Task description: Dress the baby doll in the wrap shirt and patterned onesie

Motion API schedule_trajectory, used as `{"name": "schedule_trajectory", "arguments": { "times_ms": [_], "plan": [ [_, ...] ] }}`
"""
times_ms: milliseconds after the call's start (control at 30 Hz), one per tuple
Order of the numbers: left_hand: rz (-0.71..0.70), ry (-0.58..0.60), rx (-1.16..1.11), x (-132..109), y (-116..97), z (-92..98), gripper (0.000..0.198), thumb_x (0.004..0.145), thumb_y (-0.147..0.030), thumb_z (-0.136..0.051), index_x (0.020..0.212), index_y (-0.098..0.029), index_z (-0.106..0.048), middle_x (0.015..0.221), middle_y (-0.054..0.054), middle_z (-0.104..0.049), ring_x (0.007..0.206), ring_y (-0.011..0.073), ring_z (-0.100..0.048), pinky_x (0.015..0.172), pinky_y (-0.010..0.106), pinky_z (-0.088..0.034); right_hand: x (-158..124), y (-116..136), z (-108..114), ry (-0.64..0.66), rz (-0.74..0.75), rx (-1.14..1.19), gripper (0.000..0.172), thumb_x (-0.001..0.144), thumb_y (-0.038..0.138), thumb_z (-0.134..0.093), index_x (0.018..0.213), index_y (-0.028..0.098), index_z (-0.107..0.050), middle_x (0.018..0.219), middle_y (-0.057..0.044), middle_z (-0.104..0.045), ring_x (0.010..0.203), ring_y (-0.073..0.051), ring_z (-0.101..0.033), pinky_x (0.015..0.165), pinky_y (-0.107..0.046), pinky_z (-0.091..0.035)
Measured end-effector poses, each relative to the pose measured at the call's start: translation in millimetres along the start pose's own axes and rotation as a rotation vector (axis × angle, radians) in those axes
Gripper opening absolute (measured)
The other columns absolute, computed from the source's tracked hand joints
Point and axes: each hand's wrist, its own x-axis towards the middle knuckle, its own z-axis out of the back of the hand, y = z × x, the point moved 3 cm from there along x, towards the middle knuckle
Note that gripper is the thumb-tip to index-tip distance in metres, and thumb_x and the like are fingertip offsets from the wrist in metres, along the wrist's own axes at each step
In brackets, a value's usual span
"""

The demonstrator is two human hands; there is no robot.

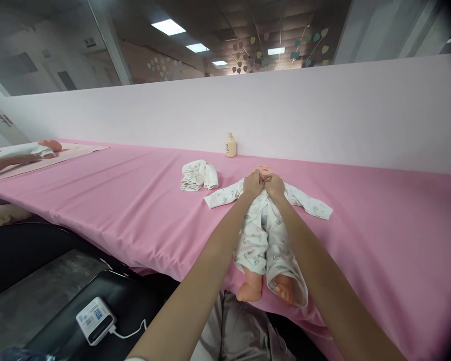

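Note:
A baby doll (261, 288) lies on its back on the pink table cover (116, 200), its bare feet over the near edge. It wears a white printed romper (265, 240) with the sleeves spread out to both sides. My left hand (252, 184) and my right hand (274, 186) sit side by side at the doll's neck, fingers closed on the romper's collar. The hands hide most of the doll's head.
A folded white cloth (198, 176) lies left of the doll. A small yellow pump bottle (230, 145) stands by the pale partition wall. At far left another person's arm (7, 161) rests by a second doll (48, 146). A white power bank (95, 319) lies on a black seat below.

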Motion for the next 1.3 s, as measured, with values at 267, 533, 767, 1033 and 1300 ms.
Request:
{"name": "schedule_trajectory", "arguments": {
  "times_ms": [267, 533, 767, 1033, 1300],
  "plan": [
    [-0.010, -0.054, -0.007, -2.0, 0.1, -0.3, 0.010, 0.090, -0.021, -0.040, 0.095, -0.020, -0.049, 0.098, 0.006, -0.063, 0.092, 0.0203, -0.058, 0.077, 0.030, -0.039, -0.8, 0.8, -1.5, 0.004, -0.008, -0.040, 0.029, 0.092, 0.032, -0.042, 0.107, 0.017, -0.062, 0.105, -0.009, -0.066, 0.100, -0.024, -0.059, 0.085, -0.033, -0.043],
    [-0.007, -0.053, -0.019, -1.7, 0.9, -1.4, 0.010, 0.090, -0.022, -0.040, 0.094, -0.020, -0.050, 0.098, 0.006, -0.063, 0.092, 0.0201, -0.058, 0.077, 0.030, -0.038, -4.5, 2.6, 0.5, -0.012, -0.021, -0.036, 0.029, 0.091, 0.030, -0.041, 0.109, 0.017, -0.060, 0.107, -0.010, -0.064, 0.100, -0.023, -0.059, 0.084, -0.032, -0.043],
    [0.000, -0.040, -0.029, -2.7, -0.9, -0.1, 0.012, 0.092, -0.022, -0.038, 0.096, -0.020, -0.049, 0.101, 0.007, -0.063, 0.095, 0.0209, -0.058, 0.079, 0.031, -0.039, -4.2, 1.4, 1.0, -0.010, -0.041, -0.010, 0.029, 0.090, 0.029, -0.041, 0.107, 0.018, -0.061, 0.105, -0.009, -0.065, 0.099, -0.023, -0.059, 0.083, -0.032, -0.044],
    [0.032, -0.031, -0.087, -4.6, -0.9, 2.5, 0.009, 0.092, -0.024, -0.041, 0.099, -0.021, -0.043, 0.100, 0.006, -0.064, 0.096, 0.0207, -0.059, 0.080, 0.031, -0.039, -1.2, -0.9, -0.6, -0.014, -0.051, 0.001, 0.030, 0.089, 0.030, -0.043, 0.108, 0.017, -0.061, 0.105, -0.010, -0.065, 0.100, -0.023, -0.059, 0.085, -0.033, -0.043],
    [0.030, -0.051, -0.082, -2.9, 0.9, -0.9, 0.007, 0.091, -0.026, -0.043, 0.097, -0.021, -0.042, 0.099, 0.006, -0.064, 0.094, 0.0213, -0.060, 0.076, 0.030, -0.038, -1.9, -0.7, 0.9, -0.014, -0.063, 0.023, 0.029, 0.087, 0.031, -0.045, 0.104, 0.019, -0.064, 0.101, -0.008, -0.067, 0.098, -0.023, -0.061, 0.083, -0.031, -0.044]
  ]
}}
